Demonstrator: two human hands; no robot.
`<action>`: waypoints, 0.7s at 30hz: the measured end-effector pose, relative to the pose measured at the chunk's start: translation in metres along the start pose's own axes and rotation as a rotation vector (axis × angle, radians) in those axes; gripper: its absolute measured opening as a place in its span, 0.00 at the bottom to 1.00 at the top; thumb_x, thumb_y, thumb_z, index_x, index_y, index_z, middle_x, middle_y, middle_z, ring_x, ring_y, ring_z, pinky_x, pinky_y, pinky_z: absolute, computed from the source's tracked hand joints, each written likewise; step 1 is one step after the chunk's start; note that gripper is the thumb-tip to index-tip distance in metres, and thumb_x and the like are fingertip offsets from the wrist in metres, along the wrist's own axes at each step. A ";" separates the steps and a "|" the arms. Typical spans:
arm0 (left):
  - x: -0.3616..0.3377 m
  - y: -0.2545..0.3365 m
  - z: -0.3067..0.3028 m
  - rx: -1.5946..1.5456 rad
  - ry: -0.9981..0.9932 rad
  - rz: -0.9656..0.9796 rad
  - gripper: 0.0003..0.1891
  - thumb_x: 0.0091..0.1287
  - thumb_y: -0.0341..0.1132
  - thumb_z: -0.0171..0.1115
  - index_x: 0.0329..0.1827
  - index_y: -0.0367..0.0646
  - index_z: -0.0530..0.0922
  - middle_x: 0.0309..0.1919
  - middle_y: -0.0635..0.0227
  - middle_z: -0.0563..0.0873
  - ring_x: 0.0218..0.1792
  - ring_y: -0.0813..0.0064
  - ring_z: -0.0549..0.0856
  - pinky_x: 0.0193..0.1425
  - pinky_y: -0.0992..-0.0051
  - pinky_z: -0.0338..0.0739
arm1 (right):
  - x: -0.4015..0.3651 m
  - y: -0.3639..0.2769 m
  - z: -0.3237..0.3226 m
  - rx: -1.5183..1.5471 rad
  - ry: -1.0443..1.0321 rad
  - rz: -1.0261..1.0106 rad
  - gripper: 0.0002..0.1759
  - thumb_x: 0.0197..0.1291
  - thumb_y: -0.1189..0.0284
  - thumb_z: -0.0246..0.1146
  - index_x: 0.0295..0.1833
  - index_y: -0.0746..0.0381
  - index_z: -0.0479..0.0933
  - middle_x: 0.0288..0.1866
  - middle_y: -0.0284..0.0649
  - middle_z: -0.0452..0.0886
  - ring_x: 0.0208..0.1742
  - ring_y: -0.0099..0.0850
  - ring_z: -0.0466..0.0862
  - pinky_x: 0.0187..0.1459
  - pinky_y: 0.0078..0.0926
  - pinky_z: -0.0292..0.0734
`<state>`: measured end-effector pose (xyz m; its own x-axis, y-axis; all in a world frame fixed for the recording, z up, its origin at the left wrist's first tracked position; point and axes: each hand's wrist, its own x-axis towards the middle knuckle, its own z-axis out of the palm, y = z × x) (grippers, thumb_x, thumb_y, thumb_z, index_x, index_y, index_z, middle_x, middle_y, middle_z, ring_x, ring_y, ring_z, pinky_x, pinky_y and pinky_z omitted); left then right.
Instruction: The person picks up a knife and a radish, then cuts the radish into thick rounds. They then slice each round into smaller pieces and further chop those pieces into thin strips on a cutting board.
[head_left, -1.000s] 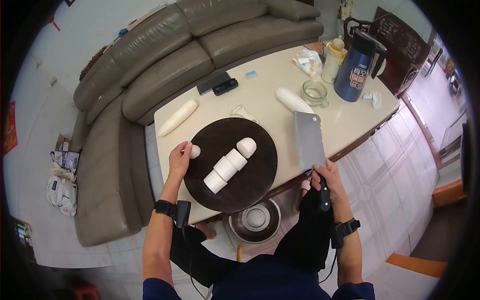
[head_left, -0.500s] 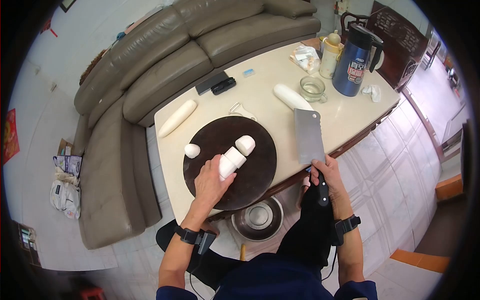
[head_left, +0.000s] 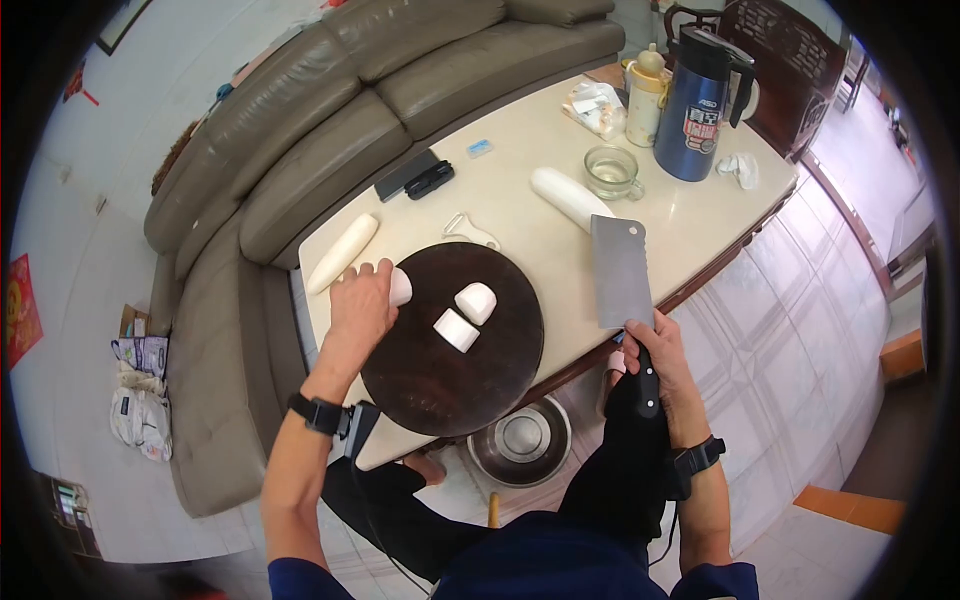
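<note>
On the pale counter (head_left: 565, 275), a round board (head_left: 440, 395) bears two white chunks (head_left: 475, 302) right of the left hand (head_left: 360, 308), which grips another chunk (head_left: 401, 288), while the right hand (head_left: 664, 352), closed round the cleaver (head_left: 620, 270), best holds its blade clear of those fingers.

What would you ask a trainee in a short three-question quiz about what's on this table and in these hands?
1. Multiple choice: what does the right hand hold?
A) a peeler
B) a cleaver
C) a glass mug

2. True or false: the blue jug lies on its side.

3. Count: leaving out anything at the left hand, how many white pieces lie on the dark round board?

Key: 1 B; 2 false; 3 two.
</note>
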<state>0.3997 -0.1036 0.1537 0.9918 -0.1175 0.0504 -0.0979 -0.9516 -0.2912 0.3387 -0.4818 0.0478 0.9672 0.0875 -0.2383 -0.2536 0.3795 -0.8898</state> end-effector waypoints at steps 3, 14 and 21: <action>0.029 0.001 0.012 0.329 -0.067 0.156 0.14 0.56 0.34 0.70 0.45 0.46 0.81 0.40 0.65 0.85 0.48 0.63 0.85 0.45 0.62 0.81 | -0.001 -0.001 0.000 0.007 0.001 -0.007 0.06 0.67 0.73 0.59 0.43 0.65 0.73 0.21 0.33 0.72 0.15 0.23 0.73 0.18 0.19 0.68; 0.062 0.001 -0.007 0.185 -0.244 0.125 0.39 0.39 0.46 0.85 0.56 0.46 0.76 0.43 0.61 0.84 0.48 0.58 0.86 0.48 0.59 0.82 | -0.003 -0.001 -0.011 0.074 0.009 0.004 0.06 0.67 0.72 0.60 0.42 0.65 0.73 0.21 0.33 0.73 0.15 0.22 0.73 0.18 0.19 0.67; 0.082 0.046 -0.005 0.355 -0.148 0.342 0.42 0.36 0.43 0.87 0.55 0.45 0.72 0.47 0.61 0.81 0.49 0.58 0.85 0.47 0.61 0.82 | -0.004 -0.001 -0.014 0.060 0.005 0.007 0.07 0.66 0.72 0.60 0.41 0.65 0.74 0.21 0.33 0.74 0.15 0.22 0.73 0.18 0.19 0.67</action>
<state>0.4761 -0.1584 0.1487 0.9113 -0.3394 -0.2333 -0.4107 -0.7078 -0.5747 0.3347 -0.4957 0.0440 0.9653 0.0856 -0.2468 -0.2591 0.4331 -0.8633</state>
